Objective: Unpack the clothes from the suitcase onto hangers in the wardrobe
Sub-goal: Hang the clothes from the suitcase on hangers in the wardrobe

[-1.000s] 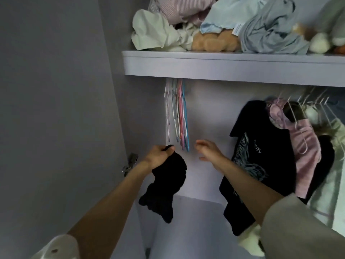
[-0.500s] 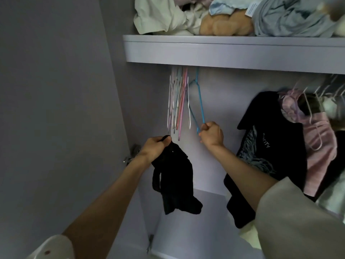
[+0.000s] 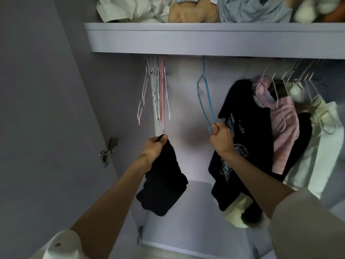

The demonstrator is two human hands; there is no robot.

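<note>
Right hand [image 3: 221,140]: fingers curling tight around the lower corner of the blue hanger [image 3: 205,101], its hook reaching up under the shelf [image 3: 205,39], apart from the bunch of empty hangers [image 3: 156,94] at the left. Left hand [image 3: 154,151]: fingers pinching the top edge of the black garment [image 3: 164,184], the cloth hanging bunched below the hand, in front of the wardrobe back wall. Hanging just right of the blue hanger: black printed T-shirt [image 3: 242,139], then pink top [image 3: 283,131]. Lying on the shelf: crumpled clothes [image 3: 248,10].
</note>
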